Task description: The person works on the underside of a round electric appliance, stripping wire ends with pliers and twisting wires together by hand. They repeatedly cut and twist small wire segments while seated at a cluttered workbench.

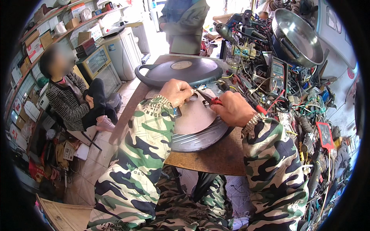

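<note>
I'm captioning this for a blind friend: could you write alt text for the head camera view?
At a cluttered workbench, a person's right hand works red-handled pliers on a round grey appliance base, which the left hand steadies. A dark round lid lies behind; tangled wires and tools crowd the right.

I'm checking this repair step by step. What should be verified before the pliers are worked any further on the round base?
1. Left hand steadying the round base: ok, it rests on the top edge.
2. Right hand gripping the red-handled pliers: ok.
3. Plier tips seated on the part: cannot tell, too small.
4. Base fully on the workbench: ok, though near its front edge.
5. Dark lid clear of the hands: ok, behind them.
6. Loose wires away from the right hand: not ok, close beside it.
</note>
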